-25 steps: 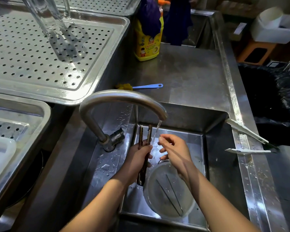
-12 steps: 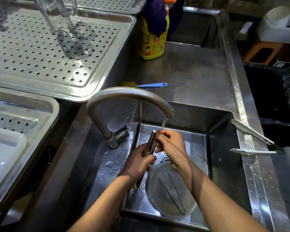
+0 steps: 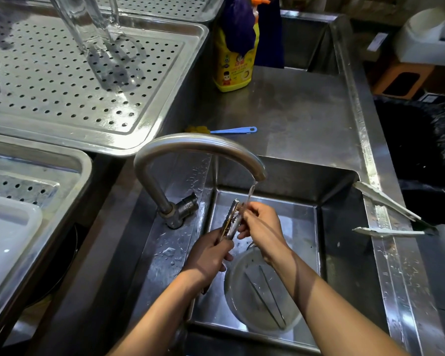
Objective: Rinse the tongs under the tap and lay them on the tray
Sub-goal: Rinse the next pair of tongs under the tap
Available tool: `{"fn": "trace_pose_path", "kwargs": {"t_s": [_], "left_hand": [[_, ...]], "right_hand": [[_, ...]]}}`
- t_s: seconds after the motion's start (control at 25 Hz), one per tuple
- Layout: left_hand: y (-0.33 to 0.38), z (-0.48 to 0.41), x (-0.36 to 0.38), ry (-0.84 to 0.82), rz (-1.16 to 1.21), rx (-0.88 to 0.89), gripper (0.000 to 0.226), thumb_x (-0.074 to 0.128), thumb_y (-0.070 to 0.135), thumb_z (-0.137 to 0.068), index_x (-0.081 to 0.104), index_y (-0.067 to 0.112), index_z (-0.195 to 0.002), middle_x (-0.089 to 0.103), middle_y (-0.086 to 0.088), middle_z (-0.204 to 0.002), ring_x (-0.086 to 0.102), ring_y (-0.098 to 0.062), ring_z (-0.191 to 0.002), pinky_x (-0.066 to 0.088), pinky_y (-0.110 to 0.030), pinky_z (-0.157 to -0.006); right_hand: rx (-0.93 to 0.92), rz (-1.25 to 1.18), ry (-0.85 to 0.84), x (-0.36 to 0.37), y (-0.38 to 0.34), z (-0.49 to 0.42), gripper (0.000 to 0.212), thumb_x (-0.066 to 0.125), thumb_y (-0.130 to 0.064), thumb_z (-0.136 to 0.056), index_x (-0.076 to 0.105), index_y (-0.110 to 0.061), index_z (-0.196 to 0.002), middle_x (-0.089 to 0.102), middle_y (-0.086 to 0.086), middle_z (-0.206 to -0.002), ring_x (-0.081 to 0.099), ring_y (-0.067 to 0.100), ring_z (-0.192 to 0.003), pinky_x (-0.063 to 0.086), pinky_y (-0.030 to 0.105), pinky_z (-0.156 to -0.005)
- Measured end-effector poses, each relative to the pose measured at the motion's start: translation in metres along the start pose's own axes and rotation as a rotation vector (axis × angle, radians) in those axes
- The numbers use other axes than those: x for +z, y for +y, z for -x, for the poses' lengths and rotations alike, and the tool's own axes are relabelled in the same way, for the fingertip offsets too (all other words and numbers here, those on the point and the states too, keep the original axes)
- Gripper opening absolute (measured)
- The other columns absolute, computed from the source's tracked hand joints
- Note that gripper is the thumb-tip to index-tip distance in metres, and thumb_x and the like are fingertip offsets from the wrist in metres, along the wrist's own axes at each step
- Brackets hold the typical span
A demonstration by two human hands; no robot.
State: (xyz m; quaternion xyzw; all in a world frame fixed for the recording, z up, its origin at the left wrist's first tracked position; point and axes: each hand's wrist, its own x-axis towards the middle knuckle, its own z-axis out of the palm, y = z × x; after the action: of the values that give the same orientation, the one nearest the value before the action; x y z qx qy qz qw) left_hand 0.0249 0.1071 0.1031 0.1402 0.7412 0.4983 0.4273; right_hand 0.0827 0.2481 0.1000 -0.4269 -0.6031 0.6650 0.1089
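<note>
Head view: tongs held in the stream, both hands on them

Head camera looks down into a steel sink (image 3: 341, 235), where the tongs (image 3: 231, 220) stand nearly upright, tipped slightly to the right, with their two arms pressed together. The left hand (image 3: 208, 256) is curled round their lower part, gripping it from the left. The right hand (image 3: 262, 226) pinches the toothed upper ends from the right, just below the tips. Water (image 3: 251, 193) falls from the curved tap (image 3: 198, 144) and strikes the right hand's fingers and the tong tips where they meet. The tongs are over the sink basin, between the two hands and touching both.

Below the hands, a round clear container (image 3: 238, 304) sits on the sink floor with two thin metal rods inside it. The perforated tray (image 3: 49, 80) lies on the surface to the upper left, well apart from the tongs. Another pair of pale tongs (image 3: 385, 209) rests across the sink's right rim. A yellow bottle (image 3: 233, 70) and a blue-handled brush (image 3: 233, 130) sit on the surface behind the tap.
</note>
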Motion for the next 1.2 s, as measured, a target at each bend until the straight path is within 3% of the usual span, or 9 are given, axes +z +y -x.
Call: {"fn": "trace_pose_path", "kwargs": {"t_s": [0.08,0.16,0.24,0.56,0.68,0.88,1.0,1.08,1.2], "left_hand": [[0.0,-0.001,0.0,0.002,-0.003,-0.021,0.024,0.057,0.03,-0.073,0.065,0.01,-0.085,0.065,-0.005,-0.075,0.064,-0.004,-0.059,0.047,-0.022,-0.049],[-0.001,0.0,0.002,0.002,-0.011,-0.029,0.031,0.057,0.03,-0.073,0.063,0.003,-0.087,0.064,-0.004,-0.072,0.061,-0.002,-0.056,0.046,-0.021,-0.048],[-0.003,0.001,0.005,-0.005,-0.025,-0.013,0.035,0.057,0.03,-0.074,0.061,-0.002,-0.087,0.061,-0.003,-0.07,0.06,-0.005,-0.059,0.046,-0.023,-0.05],[-0.002,0.004,0.005,0.001,-0.001,-0.021,0.015,0.057,0.03,-0.075,0.062,0.016,-0.078,0.061,0.0,-0.072,0.061,-0.011,-0.066,0.047,-0.022,-0.047],[0.001,0.006,0.005,0.012,-0.015,-0.016,0.022,0.056,0.031,-0.073,0.063,0.011,-0.08,0.062,-0.003,-0.072,0.061,-0.014,-0.068,0.049,-0.025,-0.052],[0.005,0.006,0.006,0.027,0.033,-0.034,0.033,0.056,0.03,-0.073,0.066,0.005,-0.09,0.066,-0.01,-0.08,0.064,-0.017,-0.07,0.05,-0.031,-0.056],[0.005,0.006,0.007,0.05,0.245,-0.109,0.03,0.058,0.024,-0.076,0.07,0.008,-0.098,0.067,-0.016,-0.088,0.067,-0.022,-0.066,0.05,-0.031,-0.054],[0.005,0.006,0.005,0.036,0.419,-0.138,0.022,0.056,0.012,-0.088,0.071,0.008,-0.104,0.063,-0.017,-0.088,0.065,-0.027,-0.064,0.051,-0.031,-0.051],[0.005,0.005,0.006,0.036,0.49,-0.153,0.025,0.05,0.004,-0.093,0.071,0.004,-0.107,0.059,-0.019,-0.087,0.062,-0.03,-0.063,0.05,-0.031,-0.049]], "right_hand": [[0.019,-0.015,-0.064,-0.001,0.004,0.0,0.019,0.059,0.0,-0.089,0.07,-0.013,-0.097,0.07,0.008,-0.076,0.064,0.011,-0.056,0.054,0.026,-0.052],[0.043,-0.049,-0.051,-0.006,0.005,-0.004,0.011,0.061,-0.006,-0.092,0.072,-0.009,-0.09,0.066,0.009,-0.071,0.062,0.012,-0.054,0.053,0.026,-0.05],[0.042,-0.05,-0.004,-0.01,0.006,-0.009,0.021,0.059,-0.011,-0.095,0.073,-0.008,-0.081,0.062,0.01,-0.065,0.06,0.014,-0.051,0.052,0.025,-0.048],[0.079,-0.034,-0.039,-0.011,0.007,-0.008,0.021,0.057,-0.01,-0.095,0.074,-0.004,-0.085,0.062,0.01,-0.064,0.061,0.018,-0.053,0.054,0.028,-0.05],[0.028,0.032,-0.045,-0.009,0.001,-0.008,0.022,0.053,0.001,-0.092,0.073,-0.005,-0.087,0.069,0.005,-0.067,0.065,0.014,-0.055,0.054,0.024,-0.052],[0.041,-0.021,-0.056,-0.009,-0.005,-0.008,0.016,0.058,-0.009,-0.094,0.072,-0.004,-0.087,0.072,0.004,-0.064,0.061,0.017,-0.055,0.049,0.026,-0.044],[0.113,-0.262,-0.137,-0.01,-0.002,-0.003,0.019,0.056,-0.015,-0.096,0.074,-0.01,-0.098,0.078,0.006,-0.083,0.065,0.014,-0.062,0.046,0.024,-0.048],[0.165,-0.479,-0.187,-0.012,-0.002,-0.001,0.017,0.062,-0.023,-0.096,0.078,-0.015,-0.093,0.076,0.006,-0.085,0.059,0.009,-0.058,0.047,0.021,-0.049],[0.206,-0.729,-0.197,-0.014,0.0,0.002,0.013,0.068,-0.01,-0.086,0.078,-0.017,-0.09,0.073,0.007,-0.086,0.054,0.007,-0.054,0.048,0.018,-0.048]]}}
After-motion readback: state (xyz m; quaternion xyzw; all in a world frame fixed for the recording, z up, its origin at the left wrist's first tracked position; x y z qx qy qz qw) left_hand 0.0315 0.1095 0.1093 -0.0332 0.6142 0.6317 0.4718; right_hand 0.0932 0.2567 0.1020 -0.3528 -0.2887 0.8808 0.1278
